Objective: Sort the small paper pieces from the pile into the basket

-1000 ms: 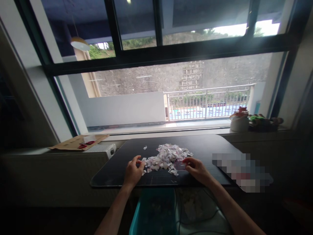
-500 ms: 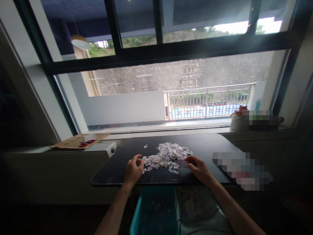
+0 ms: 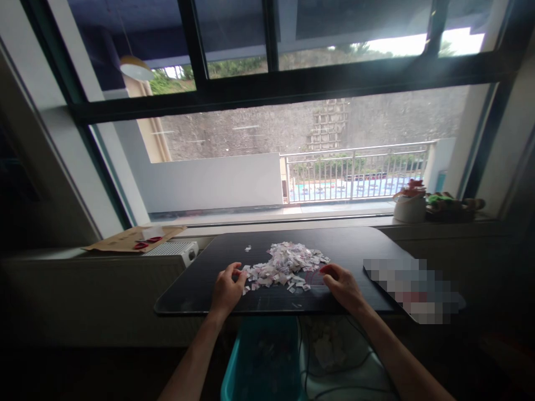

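Observation:
A loose heap of small white paper pieces lies on a dark tabletop, with a few bits apart from it. At the heap's left edge is my left hand, its fingers curved and thumb apart from them, nothing visible in it. My right hand is on the right side, fingers curled in toward the thumb; whatever is between the fingertips is too small to make out. Thin reddish lines show on the tabletop beside those fingertips.
Under the table edge stands a teal bin, with dark cables to its right. Red-handled scissors lie on brown paper at the left. A white pot sits on the window sill. A blurred-out item overlaps the table's right side.
My right hand has moved slightly right, away from the heap. A few paper pieces at the heap's near right edge have shifted. My left hand stays almost in place.

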A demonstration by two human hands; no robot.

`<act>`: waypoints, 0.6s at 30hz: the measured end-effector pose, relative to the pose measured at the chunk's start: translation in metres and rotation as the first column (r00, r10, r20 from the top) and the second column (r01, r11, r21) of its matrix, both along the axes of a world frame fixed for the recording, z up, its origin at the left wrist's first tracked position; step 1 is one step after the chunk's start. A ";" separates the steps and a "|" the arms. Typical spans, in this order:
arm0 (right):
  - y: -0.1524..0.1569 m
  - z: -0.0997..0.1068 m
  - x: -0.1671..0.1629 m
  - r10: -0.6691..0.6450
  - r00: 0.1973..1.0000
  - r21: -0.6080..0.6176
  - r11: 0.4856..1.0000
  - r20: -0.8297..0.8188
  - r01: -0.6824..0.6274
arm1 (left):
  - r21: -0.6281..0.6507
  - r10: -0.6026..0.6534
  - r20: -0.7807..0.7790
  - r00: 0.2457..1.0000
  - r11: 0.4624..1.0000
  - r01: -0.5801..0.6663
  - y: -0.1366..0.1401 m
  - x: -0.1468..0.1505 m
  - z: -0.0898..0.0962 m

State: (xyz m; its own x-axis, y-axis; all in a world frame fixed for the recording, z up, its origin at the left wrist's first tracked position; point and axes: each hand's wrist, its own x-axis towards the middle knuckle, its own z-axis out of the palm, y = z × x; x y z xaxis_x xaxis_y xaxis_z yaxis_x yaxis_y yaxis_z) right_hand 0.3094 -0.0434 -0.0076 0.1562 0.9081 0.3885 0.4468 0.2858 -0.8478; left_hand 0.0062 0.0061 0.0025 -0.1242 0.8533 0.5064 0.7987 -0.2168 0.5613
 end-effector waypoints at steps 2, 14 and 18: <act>0.000 0.000 0.001 -0.009 1.000 -0.003 1.000 0.000 0.009 | 0.000 -0.001 0.000 1.000 1.000 0.001 0.000 0.000 0.000; -0.007 0.006 0.000 -0.170 0.984 -0.010 0.985 0.056 0.171 | -0.002 -0.003 0.009 1.000 1.000 0.004 -0.001 0.001 0.002; -0.007 0.005 0.001 -0.187 0.982 0.000 0.982 0.028 0.187 | 0.008 0.003 0.005 1.000 1.000 -0.004 -0.001 0.001 0.002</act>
